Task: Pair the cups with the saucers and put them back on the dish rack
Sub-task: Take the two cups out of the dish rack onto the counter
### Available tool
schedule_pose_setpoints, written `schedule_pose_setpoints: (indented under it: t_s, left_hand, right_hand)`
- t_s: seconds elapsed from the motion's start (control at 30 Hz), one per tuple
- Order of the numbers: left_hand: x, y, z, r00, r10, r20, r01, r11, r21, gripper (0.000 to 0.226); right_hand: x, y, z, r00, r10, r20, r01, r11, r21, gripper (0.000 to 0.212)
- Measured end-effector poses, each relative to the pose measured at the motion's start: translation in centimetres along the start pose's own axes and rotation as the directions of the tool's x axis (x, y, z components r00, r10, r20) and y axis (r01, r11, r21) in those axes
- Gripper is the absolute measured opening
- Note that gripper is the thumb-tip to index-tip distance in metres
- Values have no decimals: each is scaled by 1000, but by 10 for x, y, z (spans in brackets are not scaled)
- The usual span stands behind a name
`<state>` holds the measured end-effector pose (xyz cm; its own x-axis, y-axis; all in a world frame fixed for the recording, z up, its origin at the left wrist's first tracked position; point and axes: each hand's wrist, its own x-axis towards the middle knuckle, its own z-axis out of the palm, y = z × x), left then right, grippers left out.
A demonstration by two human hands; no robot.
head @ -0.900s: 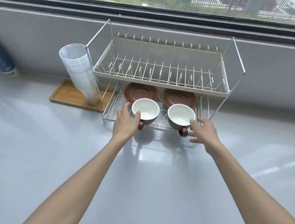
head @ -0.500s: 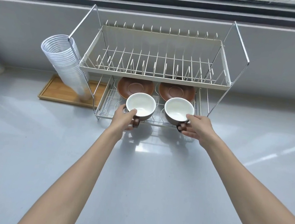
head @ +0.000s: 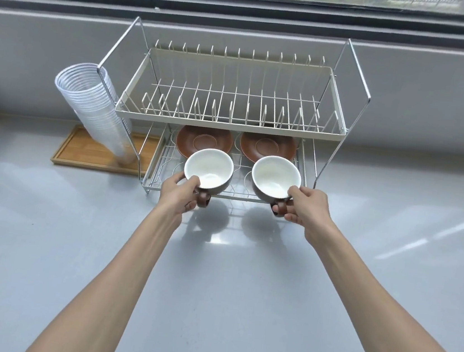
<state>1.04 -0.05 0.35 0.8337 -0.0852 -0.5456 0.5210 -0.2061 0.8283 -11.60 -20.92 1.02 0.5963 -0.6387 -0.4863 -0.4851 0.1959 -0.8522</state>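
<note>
left hand [head: 178,195]: grips left cup [head: 208,169] by rim and handle | right hand [head: 304,206]: grips right cup [head: 276,177] likewise | cups: at front edge of dish rack [head: 231,123] lower tier | two brown saucers [head: 204,140] behind, lower tier | counter [head: 209,304]: bare

counter [head: 209,304] in front: open | upper shelf [head: 231,123] low over saucers [head: 204,141], gap probably tight | plastic cup stack [head: 96,106] blocks left
</note>
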Motion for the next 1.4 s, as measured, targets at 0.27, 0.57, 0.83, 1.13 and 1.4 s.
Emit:
schedule_pose_setpoints:
  t_s: [0.27, 0.57, 0.83, 1.13, 1.4]
  left_hand:
    - [-58, -17, 4, 996, 35, 84, -38, 999, 27, 33]
    - [-97, -52, 70, 957, -51, 285, 19, 994, 112, 36]
    - [-97, -74, 144, 929, -81, 362, 14, 983, 184, 46]
    - [-94, -87, 200, 916, -91, 390, -1, 973, 229, 52]
    - [-95, -96, 212, 915, -103, 390, -1, 967, 256, 46]
  right_hand:
    - [-45, 33, -43, 999, 49, 1, -49, 998, 32, 20]
    - [-65, 77, -114, 971, 111, -210, -86, 989, 122, 27]
    - [-64, 101, -165, 908, 174, -382, -97, 972, 213, 21]
    - [-53, 128, -195, 844, 260, -469, -112, 941, 320, 26]
    - [-52, 138, -197, 833, 277, -479, -96, 925, 367, 30]
